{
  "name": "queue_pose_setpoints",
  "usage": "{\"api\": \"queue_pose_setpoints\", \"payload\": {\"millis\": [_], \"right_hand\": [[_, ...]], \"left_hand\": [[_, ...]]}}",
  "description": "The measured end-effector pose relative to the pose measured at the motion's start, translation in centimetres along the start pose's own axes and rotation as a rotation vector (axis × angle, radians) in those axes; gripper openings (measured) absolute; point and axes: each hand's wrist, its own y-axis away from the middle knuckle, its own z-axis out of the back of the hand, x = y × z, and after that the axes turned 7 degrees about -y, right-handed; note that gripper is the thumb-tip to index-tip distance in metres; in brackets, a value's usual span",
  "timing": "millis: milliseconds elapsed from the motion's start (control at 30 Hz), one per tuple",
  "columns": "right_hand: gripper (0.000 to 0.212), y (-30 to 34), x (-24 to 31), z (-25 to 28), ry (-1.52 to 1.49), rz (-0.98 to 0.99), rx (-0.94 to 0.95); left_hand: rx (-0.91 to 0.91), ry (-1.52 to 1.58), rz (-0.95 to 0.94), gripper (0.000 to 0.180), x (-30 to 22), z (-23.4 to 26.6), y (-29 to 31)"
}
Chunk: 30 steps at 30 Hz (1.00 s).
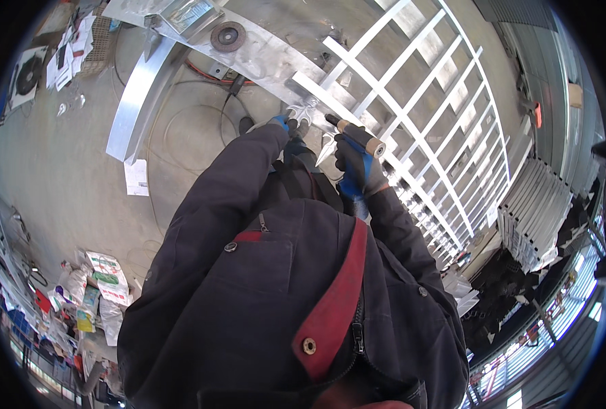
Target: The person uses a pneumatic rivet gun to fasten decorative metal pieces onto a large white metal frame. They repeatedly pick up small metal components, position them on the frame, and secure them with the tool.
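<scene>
My right hand (359,165), in a dark and blue glove, is wrapped round a cylindrical hand tool (365,140) with a black and tan body and a round hole in its near end. Just left of that hand, a pale pointed metal ornament (327,147) angles downward. My left hand (282,121) wears a blue glove and is mostly hidden by its dark sleeve. Beside it, at the edge of a long metal beam (275,73), is a shiny, branching metal ornament (303,112). Whether the left fingers grip that ornament, I cannot tell.
A large white metal lattice frame (412,126) spreads out to the right. A round abrasive disc (228,37) rests on the beam. A curved metal channel (139,102) stands at left, near cables on the floor. Stacked metal profiles (538,211) lie far right; bags (109,279) lie lower left.
</scene>
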Motion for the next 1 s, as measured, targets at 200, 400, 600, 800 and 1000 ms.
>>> {"api": "queue_pose_setpoints", "payload": {"millis": [200,400,600,800,1000], "right_hand": [[0.02,-1.8,0.4,2.6,0.012,0.023,0.103],[0.016,-2.6,0.2,3.5,-0.042,-0.005,0.111],[0.018,-3.2,0.9,1.1,-0.053,0.021,0.044],[0.02,-5.3,0.8,0.4,0.028,0.002,0.005],[0.019,-7.8,-0.5,0.6,0.074,-0.015,0.045]], "left_hand": [[-0.139,-0.134,0.058,0.049,-4.3,1.4,2.7],[-0.464,-0.458,-0.141,0.048,-5.2,1.8,4.1],[-0.657,-0.412,-0.612,0.041,-5.0,0.7,-1.1],[-0.626,-0.34,-0.747,0.022,-4.0,-0.2,-4.9],[-0.57,-0.278,-0.687,0.025,-3.2,-0.9,-6.5]]}}
